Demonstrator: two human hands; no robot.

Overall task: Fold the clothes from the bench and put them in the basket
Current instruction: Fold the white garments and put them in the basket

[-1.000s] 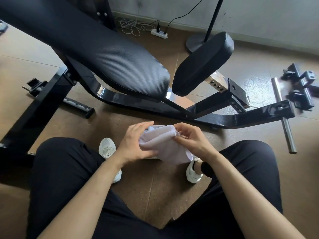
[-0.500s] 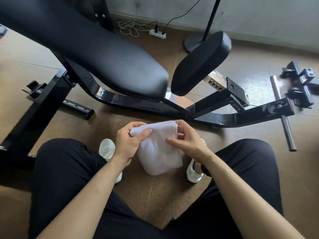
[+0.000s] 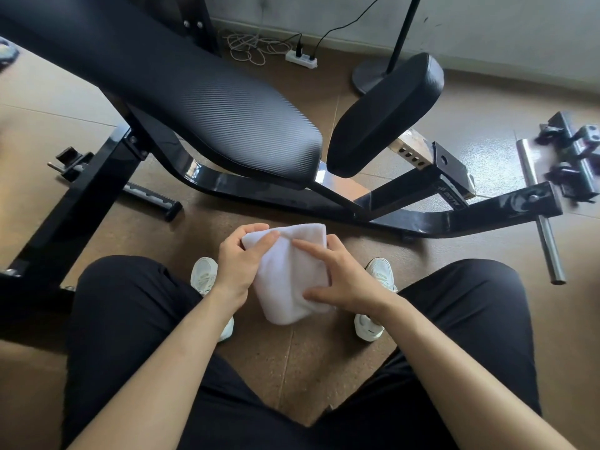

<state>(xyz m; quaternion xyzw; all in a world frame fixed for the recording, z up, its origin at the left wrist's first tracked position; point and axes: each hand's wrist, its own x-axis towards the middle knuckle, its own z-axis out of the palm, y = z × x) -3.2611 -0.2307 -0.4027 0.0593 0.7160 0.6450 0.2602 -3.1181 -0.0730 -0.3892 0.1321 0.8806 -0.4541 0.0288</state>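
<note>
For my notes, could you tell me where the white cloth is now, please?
Head view, centre: the white cloth is held between the knees, the left hand at its top-left corner, the right hand on its right edge, near the bench frame.

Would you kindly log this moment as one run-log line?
step: folding | left hand: pinches white cloth, top corner | right hand: holds its right edge

The cloth [image 3: 289, 280] between my left hand [image 3: 238, 264] and right hand [image 3: 345, 280] is soft, matt white, finely napped. Beyond them, the desk pad [image 3: 211, 102] is black weave-textured vinyl with a faint sheen, its frame [image 3: 259, 193] glossy black metal. Below, the floor [image 3: 292, 362] is matt, speckled brown.
</note>
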